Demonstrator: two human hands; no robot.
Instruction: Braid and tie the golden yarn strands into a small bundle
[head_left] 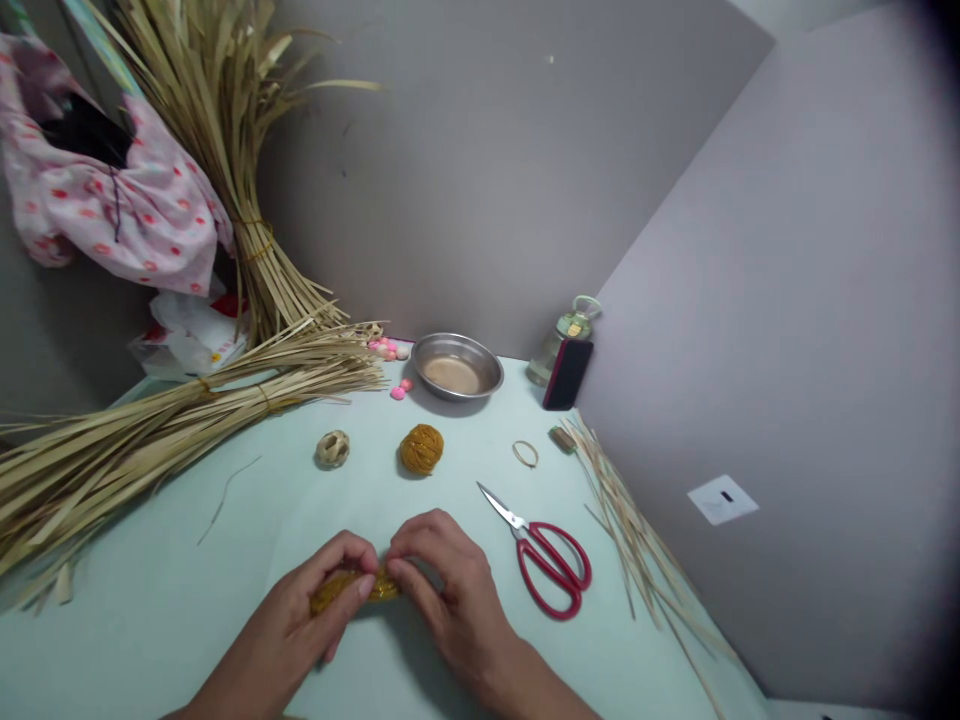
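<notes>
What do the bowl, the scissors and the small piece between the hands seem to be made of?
The bowl looks like bare metal, probably steel: grey and shiny. The scissors have bright metal blades and glossy red handles, likely plastic-coated. The small piece seems woven from ochre strips, perhaps dyed straw.

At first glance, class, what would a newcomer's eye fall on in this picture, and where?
Both hands, left hand and right hand, pinch a golden woven piece at the near edge of the table. Big bundles of dried straw fill the left side, and red scissors lie right of the hands.
</notes>
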